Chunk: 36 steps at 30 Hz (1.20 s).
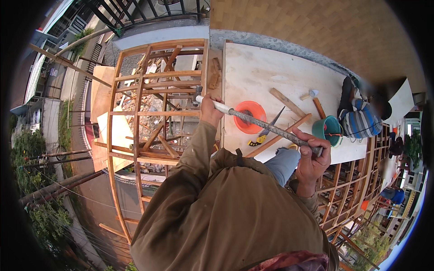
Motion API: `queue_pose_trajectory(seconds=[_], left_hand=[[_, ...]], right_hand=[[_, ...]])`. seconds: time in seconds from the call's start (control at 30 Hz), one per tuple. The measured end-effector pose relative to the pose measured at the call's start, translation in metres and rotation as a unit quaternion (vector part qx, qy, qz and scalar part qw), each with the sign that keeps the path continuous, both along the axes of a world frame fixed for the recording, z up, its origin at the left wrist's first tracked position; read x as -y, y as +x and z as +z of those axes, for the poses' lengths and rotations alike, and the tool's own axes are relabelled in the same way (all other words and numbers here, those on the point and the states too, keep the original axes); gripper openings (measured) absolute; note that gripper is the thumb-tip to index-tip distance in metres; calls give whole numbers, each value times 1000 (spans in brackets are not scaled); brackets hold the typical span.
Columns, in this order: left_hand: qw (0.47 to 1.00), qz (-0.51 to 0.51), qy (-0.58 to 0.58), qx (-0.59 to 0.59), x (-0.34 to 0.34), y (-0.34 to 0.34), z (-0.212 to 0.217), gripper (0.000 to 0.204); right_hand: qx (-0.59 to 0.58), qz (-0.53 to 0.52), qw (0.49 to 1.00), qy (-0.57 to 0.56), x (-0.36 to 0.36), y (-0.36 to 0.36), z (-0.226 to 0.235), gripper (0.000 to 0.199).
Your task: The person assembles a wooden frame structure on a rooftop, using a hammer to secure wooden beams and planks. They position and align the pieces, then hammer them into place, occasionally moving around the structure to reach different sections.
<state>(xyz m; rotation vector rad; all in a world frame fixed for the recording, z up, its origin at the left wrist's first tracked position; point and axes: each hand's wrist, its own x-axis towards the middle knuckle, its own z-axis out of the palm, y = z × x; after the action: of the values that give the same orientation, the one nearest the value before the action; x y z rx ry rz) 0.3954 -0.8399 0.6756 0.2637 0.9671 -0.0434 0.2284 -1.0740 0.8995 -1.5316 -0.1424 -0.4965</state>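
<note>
Held across the front of my body is a long hammer [266, 126], with a dark metal head at the left and a pale, then grey ribbed handle. My left hand [211, 110] is closed round the handle just beside the head. Round the handle's far right end, my right hand [313, 158] has its fingers wrapped. Beneath the handle, an orange bucket [260, 107] stands on a whitish board [253, 63], its contents too small to tell. A handsaw [258, 139] with a yellow and black grip lies beside the bucket.
Wooden strips [287, 103] and a wooden-handled tool [318, 106] lie on the board near a green bucket [320, 128]. A person in a striped shirt [361, 119] crouches at the right. Left of the board, an open timber frame [137, 113] spans a drop with rubble below.
</note>
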Motion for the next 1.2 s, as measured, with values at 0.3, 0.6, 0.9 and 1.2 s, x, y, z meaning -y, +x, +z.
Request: queue_pose_trajectory(seconds=[0.3,0.6,0.9,1.2], left_hand=[[946,59,258,188,-51,3,113,16],[837,-74,328,432,-35,-39,204,31],[768,-167,425,448,-4,-86,205,44],[743,-103,526,402,-3,-105,186,31]], right_hand=[[-245,-50,966,-71,63,-6,-78,32],[-309,148,940,1,1,-13,-199,23],[-335,301,893,12,-45,-20,-236,19],[-379,367,838,-140,-59,-10,-253,31]])
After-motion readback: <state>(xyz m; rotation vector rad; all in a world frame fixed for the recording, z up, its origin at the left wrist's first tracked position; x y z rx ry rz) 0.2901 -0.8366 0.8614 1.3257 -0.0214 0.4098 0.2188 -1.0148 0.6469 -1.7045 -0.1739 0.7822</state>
